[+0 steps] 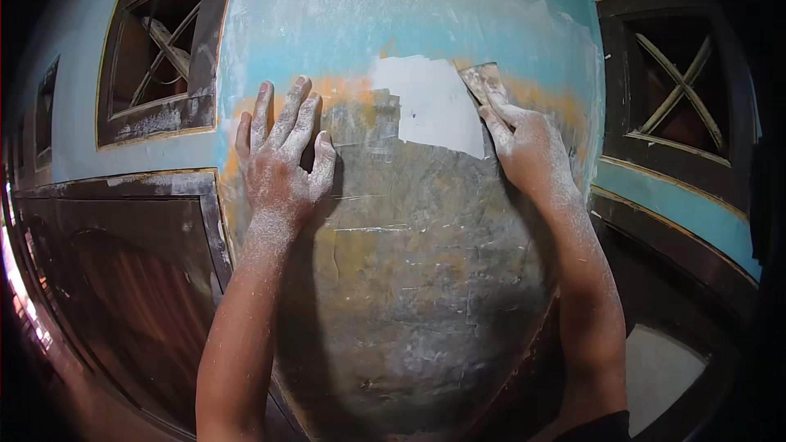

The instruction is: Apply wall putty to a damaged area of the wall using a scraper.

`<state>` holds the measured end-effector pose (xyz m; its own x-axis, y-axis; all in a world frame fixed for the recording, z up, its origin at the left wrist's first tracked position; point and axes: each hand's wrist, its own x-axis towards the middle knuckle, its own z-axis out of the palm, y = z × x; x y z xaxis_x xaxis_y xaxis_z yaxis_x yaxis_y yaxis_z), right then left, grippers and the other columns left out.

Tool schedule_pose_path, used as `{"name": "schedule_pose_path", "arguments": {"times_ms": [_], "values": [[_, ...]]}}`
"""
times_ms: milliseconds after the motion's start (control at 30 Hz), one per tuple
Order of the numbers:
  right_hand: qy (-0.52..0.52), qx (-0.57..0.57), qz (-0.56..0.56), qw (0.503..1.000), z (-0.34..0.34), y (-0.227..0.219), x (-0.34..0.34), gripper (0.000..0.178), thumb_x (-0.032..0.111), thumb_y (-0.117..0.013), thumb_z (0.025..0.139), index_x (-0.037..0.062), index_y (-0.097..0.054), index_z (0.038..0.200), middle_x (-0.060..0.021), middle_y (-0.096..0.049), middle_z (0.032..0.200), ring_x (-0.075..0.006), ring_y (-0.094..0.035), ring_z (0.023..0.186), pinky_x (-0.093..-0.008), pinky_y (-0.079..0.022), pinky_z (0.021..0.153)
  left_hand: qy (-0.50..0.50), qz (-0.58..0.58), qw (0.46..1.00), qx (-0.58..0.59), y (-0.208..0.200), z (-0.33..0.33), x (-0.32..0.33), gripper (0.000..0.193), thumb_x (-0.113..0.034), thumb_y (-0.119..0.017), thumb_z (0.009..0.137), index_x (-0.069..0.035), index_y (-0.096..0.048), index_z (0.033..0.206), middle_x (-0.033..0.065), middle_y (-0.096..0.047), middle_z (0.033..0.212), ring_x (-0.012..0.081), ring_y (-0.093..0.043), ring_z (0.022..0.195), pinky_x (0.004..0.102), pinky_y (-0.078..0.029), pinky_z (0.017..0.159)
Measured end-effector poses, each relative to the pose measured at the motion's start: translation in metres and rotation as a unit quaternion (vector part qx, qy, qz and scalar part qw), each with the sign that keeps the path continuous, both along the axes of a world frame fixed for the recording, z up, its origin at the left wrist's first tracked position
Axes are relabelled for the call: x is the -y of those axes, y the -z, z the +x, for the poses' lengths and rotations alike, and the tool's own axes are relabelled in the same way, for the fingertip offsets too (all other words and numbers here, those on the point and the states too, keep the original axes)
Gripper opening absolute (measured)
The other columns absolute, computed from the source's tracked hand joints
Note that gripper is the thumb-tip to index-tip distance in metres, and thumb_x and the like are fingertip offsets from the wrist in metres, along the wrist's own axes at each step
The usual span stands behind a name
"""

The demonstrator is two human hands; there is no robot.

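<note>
My right hand is closed round a putty knife, its flat blade at the right edge of a white putty patch on the wall. The fingers wrap the handle and hide most of it. To the left of the patch, my left hand rests against the wall with its fingers spread, holding nothing. White dust coats both hands and wrists. Around the patch the wall is turquoise above, orange in a band, and bare, stained grey-brown below.
A dark framed opening with crossed slats is at the upper left, and another crossed-slat opening at the right. Below the left one stands a dark wooden door. A pale panel shows at the lower right.
</note>
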<state>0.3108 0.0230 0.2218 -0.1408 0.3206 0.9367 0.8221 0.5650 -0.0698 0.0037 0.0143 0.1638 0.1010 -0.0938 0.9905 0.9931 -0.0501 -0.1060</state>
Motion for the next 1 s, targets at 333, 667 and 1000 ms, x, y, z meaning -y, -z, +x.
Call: {"name": "schedule_pose_path", "arguments": {"times_ms": [333,667,1000], "values": [[0.018,0.028,0.027,0.999,0.01,-0.003,-0.005,0.033,0.031,-0.061,0.1,0.012,-0.074,0.124,-0.0269,-0.071,0.1,-0.0471,-0.069,0.096,-0.0529,-0.054,0.087,0.019,0.001,1.0,0.006,0.002,0.0,-0.001,0.051,-0.027,-0.061,0.092,-0.014,-0.064,0.142,-0.0007,-0.048,0.161,0.0308,-0.029,0.157,0.054,-0.015,0.127],[-0.026,0.036,0.051,0.998,0.013,-0.002,-0.006,0.031,0.028,-0.06,0.1,0.0105,-0.075,0.121,-0.0257,-0.071,0.104,-0.0456,-0.069,0.097,-0.0519,-0.054,0.086,0.015,-0.002,1.0,0.009,0.002,0.001,0.0,0.052,-0.028,-0.059,0.093,-0.015,-0.063,0.143,-0.0013,-0.049,0.161,0.0307,-0.03,0.156,0.0536,-0.015,0.127],[0.016,0.029,-0.022,0.999,0.01,-0.009,0.001,0.037,0.028,-0.062,0.102,0.0025,-0.069,0.127,-0.0286,-0.068,0.113,-0.049,-0.065,0.104,-0.046,-0.054,0.087,0.011,-0.001,1.0,0.011,0.003,0.0,-0.001,0.052,-0.027,-0.062,0.091,-0.016,-0.064,0.142,-0.002,-0.048,0.161,0.0307,-0.031,0.156,0.0539,-0.017,0.127]]}}
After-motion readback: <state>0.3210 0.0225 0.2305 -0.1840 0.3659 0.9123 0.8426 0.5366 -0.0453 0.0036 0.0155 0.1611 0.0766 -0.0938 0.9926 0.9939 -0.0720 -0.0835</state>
